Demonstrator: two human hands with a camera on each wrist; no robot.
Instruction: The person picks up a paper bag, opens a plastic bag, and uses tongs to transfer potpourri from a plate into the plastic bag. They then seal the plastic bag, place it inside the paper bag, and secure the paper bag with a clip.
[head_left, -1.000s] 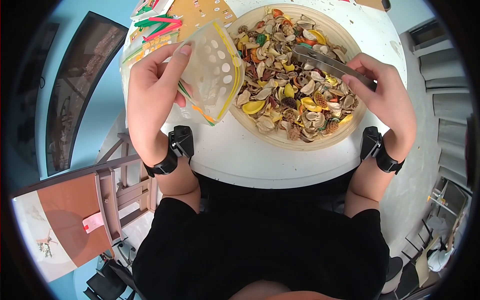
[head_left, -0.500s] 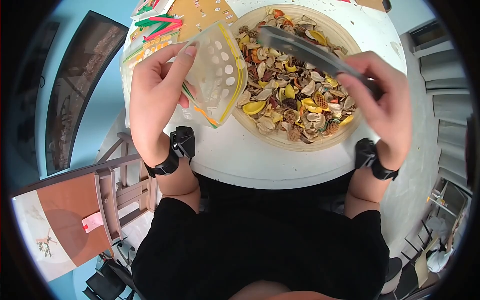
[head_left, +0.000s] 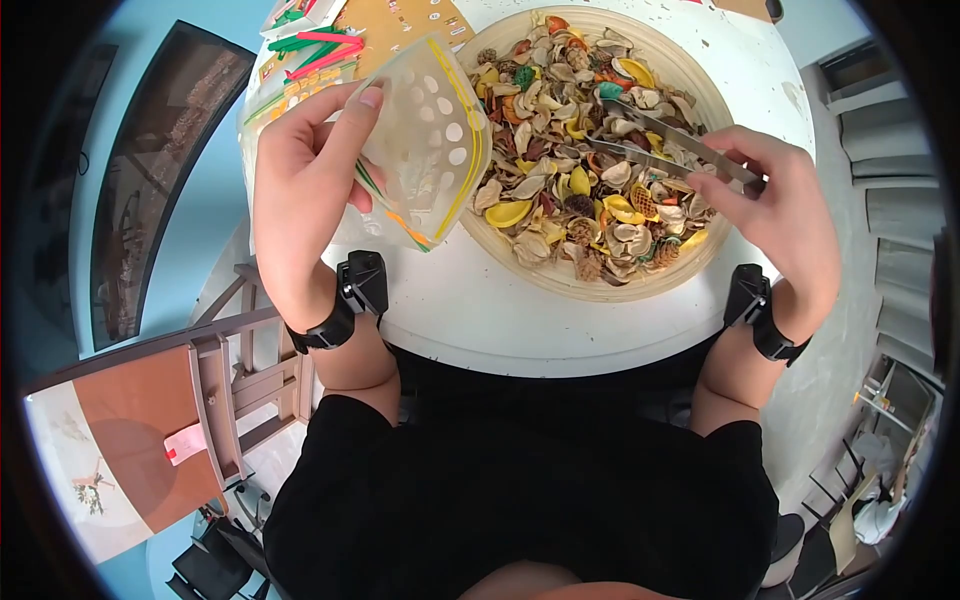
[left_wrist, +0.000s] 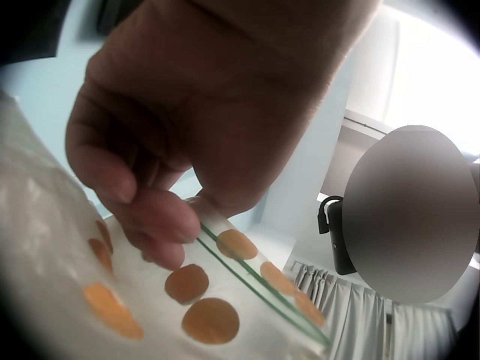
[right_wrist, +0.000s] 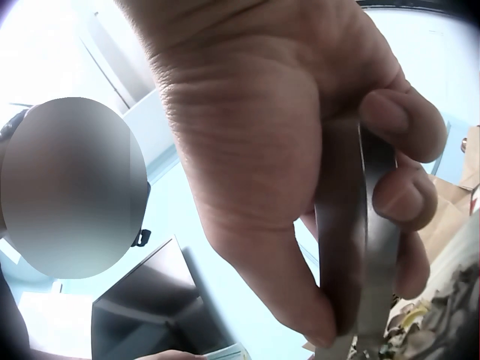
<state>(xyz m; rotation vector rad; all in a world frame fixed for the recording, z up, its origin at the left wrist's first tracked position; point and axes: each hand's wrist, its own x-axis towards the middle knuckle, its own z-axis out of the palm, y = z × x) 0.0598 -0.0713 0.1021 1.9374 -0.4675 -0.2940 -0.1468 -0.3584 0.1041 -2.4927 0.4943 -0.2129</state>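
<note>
My left hand [head_left: 305, 190] pinches a clear zip bag [head_left: 425, 150] with white dots and a yellow seal strip, tilted beside the basket. In the left wrist view the bag's dots [left_wrist: 210, 321] look orange, and green seal lines run under the fingers. My right hand [head_left: 785, 215] grips metal tongs [head_left: 725, 160] between thumb and fingers. Their two arms stand apart, tips down among the dried petals and cones [head_left: 575, 180] in a round wooden basket [head_left: 716, 105]. Up close in the right wrist view, the tongs [right_wrist: 341, 225] pass under the curled fingers.
Red and green strips [head_left: 325, 60] lie at the upper left of the white table [head_left: 480, 330], beside a brown printed sheet [head_left: 400, 25]. Another dotted bag [head_left: 262, 112] lies under the left hand. Small petal crumbs are scattered behind the basket.
The tongs rose from the petals and swung left towards the bag, then came back down with their arms spread. My left hand and the bag shifted only slightly.
</note>
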